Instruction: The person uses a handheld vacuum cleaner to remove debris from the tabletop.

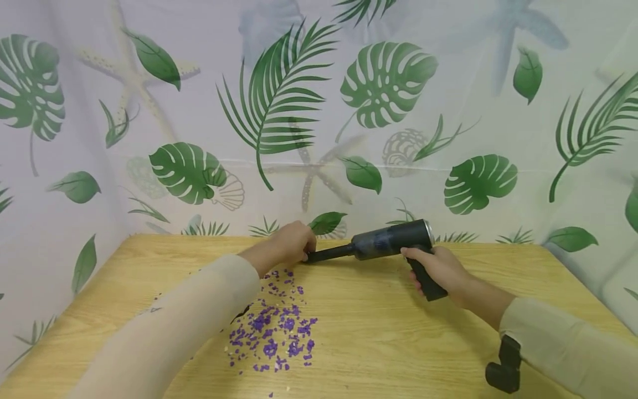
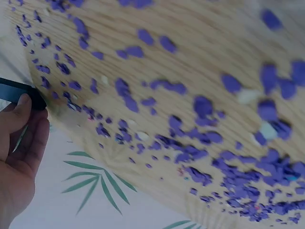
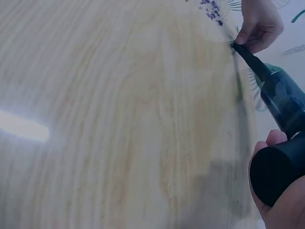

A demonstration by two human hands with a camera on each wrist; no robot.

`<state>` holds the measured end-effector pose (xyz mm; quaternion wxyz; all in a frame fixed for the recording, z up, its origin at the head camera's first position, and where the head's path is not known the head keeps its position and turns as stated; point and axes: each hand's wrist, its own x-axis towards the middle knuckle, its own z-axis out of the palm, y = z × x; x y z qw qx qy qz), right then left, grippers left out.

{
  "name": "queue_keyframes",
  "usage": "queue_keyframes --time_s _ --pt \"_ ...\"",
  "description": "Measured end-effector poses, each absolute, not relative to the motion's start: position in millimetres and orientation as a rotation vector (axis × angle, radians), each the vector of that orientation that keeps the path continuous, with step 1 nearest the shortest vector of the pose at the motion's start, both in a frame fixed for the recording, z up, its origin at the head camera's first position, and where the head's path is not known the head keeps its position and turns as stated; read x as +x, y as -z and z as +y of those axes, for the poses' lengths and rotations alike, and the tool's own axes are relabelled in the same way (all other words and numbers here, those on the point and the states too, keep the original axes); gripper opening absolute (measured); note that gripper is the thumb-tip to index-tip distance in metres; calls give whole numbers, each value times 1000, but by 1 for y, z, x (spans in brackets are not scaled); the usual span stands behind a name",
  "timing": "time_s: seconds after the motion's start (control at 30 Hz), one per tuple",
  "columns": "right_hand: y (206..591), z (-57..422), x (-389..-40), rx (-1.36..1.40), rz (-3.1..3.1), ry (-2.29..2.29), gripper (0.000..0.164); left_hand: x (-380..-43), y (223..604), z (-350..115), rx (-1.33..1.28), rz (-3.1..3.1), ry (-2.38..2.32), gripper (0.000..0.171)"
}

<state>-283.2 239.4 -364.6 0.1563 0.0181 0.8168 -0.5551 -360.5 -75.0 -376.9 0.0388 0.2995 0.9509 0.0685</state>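
Note:
A black handheld vacuum cleaner [image 1: 391, 241] is held above the far part of the wooden table, pointing left. My right hand [image 1: 443, 271] grips its handle, with fingers wrapped round it; the handle's round end [image 3: 271, 176] faces the right wrist camera. At the other end, my left hand [image 1: 295, 244] pinches the tip of the narrow nozzle [image 1: 331, 253]. In the left wrist view, thumb and fingers hold the dark nozzle tip [image 2: 16, 91] at the left edge. Purple bits [image 1: 269, 348] lie scattered on the table, nearer to me than the left hand.
The pale wooden table [image 1: 379, 343] reaches back to a leaf-patterned cloth [image 1: 309, 111] hanging behind and at the sides. A few whitish bits [image 2: 142, 136] lie among the purple ones. A black device [image 1: 503, 371] is strapped to the right sleeve.

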Motion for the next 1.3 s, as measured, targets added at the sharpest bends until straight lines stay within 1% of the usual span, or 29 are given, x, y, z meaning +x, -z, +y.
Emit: queue_keyframes --time_s 0.17,0.27,0.4,0.5,0.83,1.0,1.3 --pt "361 233 -291 -33 2328 1591 54 -358 379 -90 963 2933 -194 8" --pt "360 230 -295 -88 2346 1561 56 -354 377 -97 1002 2923 -201 8" --pt "357 231 -296 -159 2365 1540 51 -349 374 -99 1033 2918 -191 10" --pt "354 233 -296 -211 2374 1522 48 -345 373 -98 1008 2905 -176 10" --pt "354 255 -300 -292 2406 1454 44 -332 370 -87 993 2808 -248 10" --pt "354 258 -300 -359 2384 1452 42 -328 366 -87 975 2754 -278 13" --pt "352 269 -296 -451 2350 1429 37 -320 366 -84 1030 2567 -424 16"
